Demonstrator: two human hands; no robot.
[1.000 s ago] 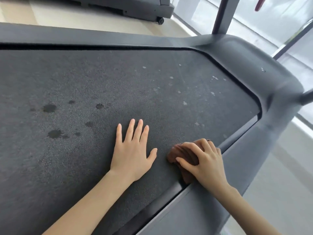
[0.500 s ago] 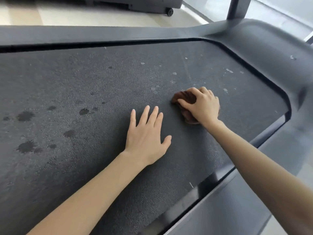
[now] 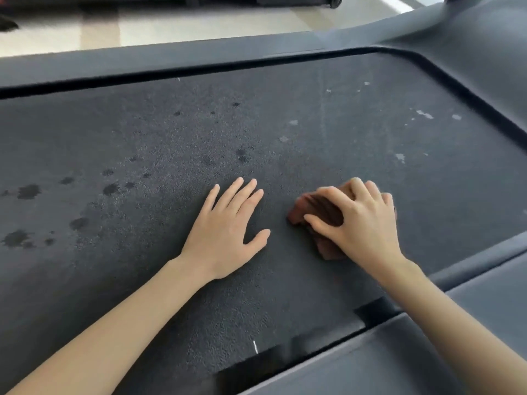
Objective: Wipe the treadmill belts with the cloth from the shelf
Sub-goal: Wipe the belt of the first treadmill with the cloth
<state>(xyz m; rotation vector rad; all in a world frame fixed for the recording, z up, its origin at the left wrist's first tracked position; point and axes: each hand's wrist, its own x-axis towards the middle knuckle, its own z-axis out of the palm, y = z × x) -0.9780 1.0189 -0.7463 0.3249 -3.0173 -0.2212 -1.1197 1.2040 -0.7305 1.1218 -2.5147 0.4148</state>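
**Cloth [image 3: 316, 208] pulled back to the near side**

Moments ago it was farther up the treadmill belt [image 3: 142, 138]; now the right hand [image 3: 362, 223] has dragged it level with the left hand [image 3: 228, 226], just to its right. Fingers curl over the bunched brown wad, thumb pinching its near edge. The left hand lies flat, fingers straight. Dark damp spots [image 3: 28, 191] mark the belt's left, pale flecks [image 3: 425, 114] its far right.

belt [image 3: 285, 115] open ahead, raised frame [image 3: 470, 41] bordering

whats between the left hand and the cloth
Only a bare strip of belt. In the head view the left hand lies flat on the belt, apart from the cloth that the right hand grips.
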